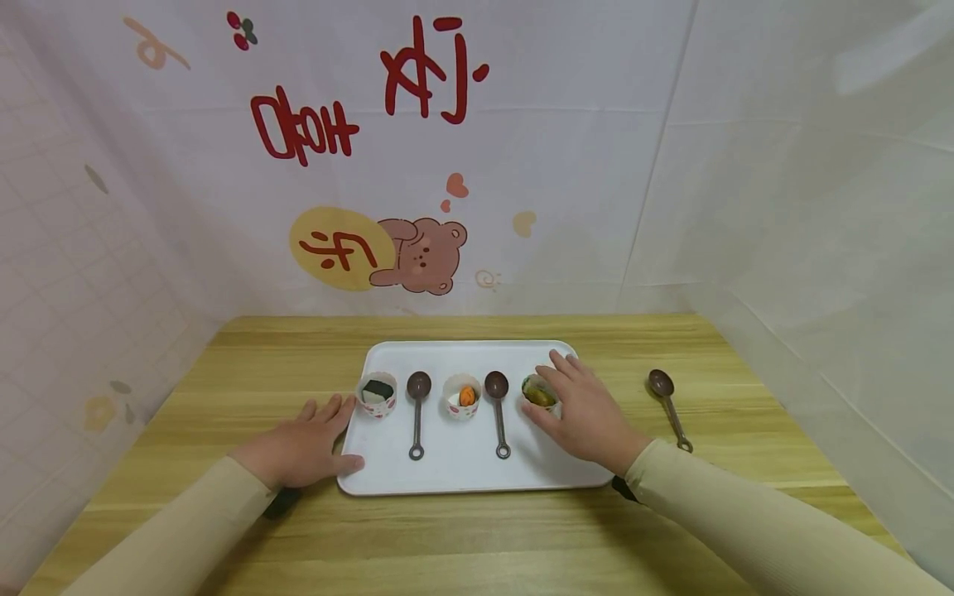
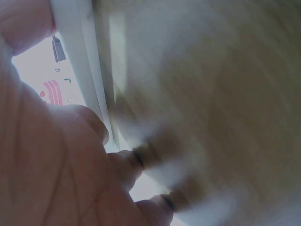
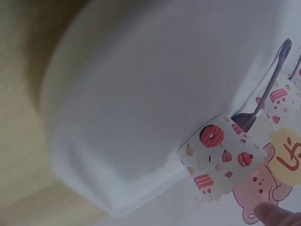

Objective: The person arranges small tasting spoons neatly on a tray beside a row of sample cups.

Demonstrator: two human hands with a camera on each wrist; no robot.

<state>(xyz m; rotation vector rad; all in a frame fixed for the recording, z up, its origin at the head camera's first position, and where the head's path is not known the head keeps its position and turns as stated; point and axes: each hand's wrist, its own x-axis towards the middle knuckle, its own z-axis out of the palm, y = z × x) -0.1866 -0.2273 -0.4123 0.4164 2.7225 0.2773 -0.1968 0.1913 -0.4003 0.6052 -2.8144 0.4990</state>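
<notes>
My left hand (image 1: 301,447) rests at the left edge of the white tray (image 1: 455,476), fingers relaxed along the rim and thumb over the corner. Near its fingertips stands a patterned paper cup (image 1: 378,396) with a dark green and white piece inside. My right hand (image 1: 585,414) is spread over the right paper cup (image 3: 221,157), which holds an olive-green piece (image 1: 540,398). In the right wrist view a fingertip (image 3: 273,212) shows beyond the cup's scalloped rim, apart from its wall. Part of that cup is hidden by the hand in the head view.
Between the outer cups stands a middle paper cup (image 1: 462,397) with an orange piece. Brown spoons, a left one (image 1: 418,414) and a right one (image 1: 499,414), lie either side of it. Another brown spoon (image 1: 669,407) lies on the wooden table (image 1: 462,546). A printed cloth (image 1: 551,165) hangs behind.
</notes>
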